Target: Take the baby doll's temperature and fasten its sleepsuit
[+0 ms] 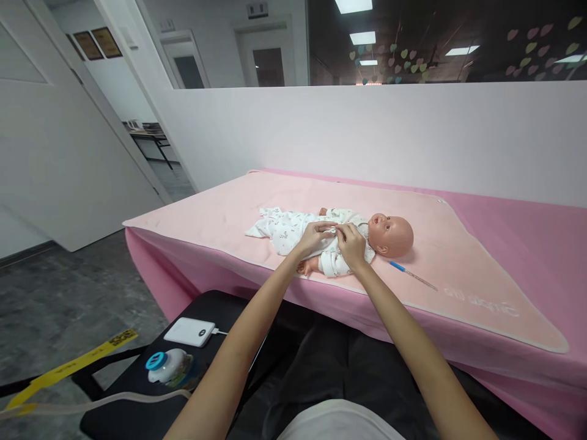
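Observation:
A baby doll (395, 237) lies on its back on the pink mat, with its head to the right and its mouth open. White printed baby clothes (287, 227) cover its body and legs, and one small hand pokes out at the near side. At the doll's chest, my left hand (316, 238) has its fingers pinched on the front of the clothes. Close beside it, my right hand (351, 244) pinches the same cloth near the neck. My fingertips almost meet, and they hide the exact spot they grip. A blue-ended glass thermometer (413, 275) rests just right of my right wrist.
The pink mat (463, 263) lies over a darker pink tablecloth (509, 226), against a white wall (367, 134). At lower left, a black chair (220, 305) carries a white power bank (190, 332) with a cable and a blue-capped bottle (169, 366).

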{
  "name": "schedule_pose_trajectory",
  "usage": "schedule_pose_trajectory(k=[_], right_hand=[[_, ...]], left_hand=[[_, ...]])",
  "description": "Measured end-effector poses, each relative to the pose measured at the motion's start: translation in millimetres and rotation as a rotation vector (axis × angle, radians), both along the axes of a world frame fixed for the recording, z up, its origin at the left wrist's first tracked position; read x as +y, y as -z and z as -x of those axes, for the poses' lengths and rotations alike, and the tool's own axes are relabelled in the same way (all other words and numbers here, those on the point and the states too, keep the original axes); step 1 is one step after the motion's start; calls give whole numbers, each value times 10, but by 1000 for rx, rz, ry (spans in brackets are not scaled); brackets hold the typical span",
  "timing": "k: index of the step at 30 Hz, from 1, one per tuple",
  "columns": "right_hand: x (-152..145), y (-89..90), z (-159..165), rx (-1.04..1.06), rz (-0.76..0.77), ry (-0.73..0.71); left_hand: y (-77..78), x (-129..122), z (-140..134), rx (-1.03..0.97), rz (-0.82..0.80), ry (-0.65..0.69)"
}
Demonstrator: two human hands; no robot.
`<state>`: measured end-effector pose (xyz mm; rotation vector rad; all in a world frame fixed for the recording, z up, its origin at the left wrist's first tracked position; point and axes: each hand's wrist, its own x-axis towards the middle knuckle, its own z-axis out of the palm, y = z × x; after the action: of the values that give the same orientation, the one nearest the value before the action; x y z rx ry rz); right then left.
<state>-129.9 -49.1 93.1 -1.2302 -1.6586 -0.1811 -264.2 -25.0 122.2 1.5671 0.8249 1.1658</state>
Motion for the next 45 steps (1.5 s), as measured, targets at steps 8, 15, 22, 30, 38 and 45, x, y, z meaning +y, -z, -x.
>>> schedule_pose_trajectory(k=[8, 15, 22, 30, 38, 45], right_hand=[[-1, 1, 4, -6, -6, 17], [4, 19, 2, -20, -14, 26], [-15, 2, 12, -58, -35, 24], [-1, 4, 9, -19, 3, 52], [11, 20, -10, -28, -16, 63], [9, -58, 125, -480, -229, -41]], left_hand=[[37, 1, 4, -2, -116, -32], [10, 9, 0, -4, -70, -20], [43, 59, 25, -2, -103, 50], [56, 57, 9, 123, -194, -62], [-11, -17, 159, 616, -578, -253], [142, 124, 581, 426, -475, -276]])
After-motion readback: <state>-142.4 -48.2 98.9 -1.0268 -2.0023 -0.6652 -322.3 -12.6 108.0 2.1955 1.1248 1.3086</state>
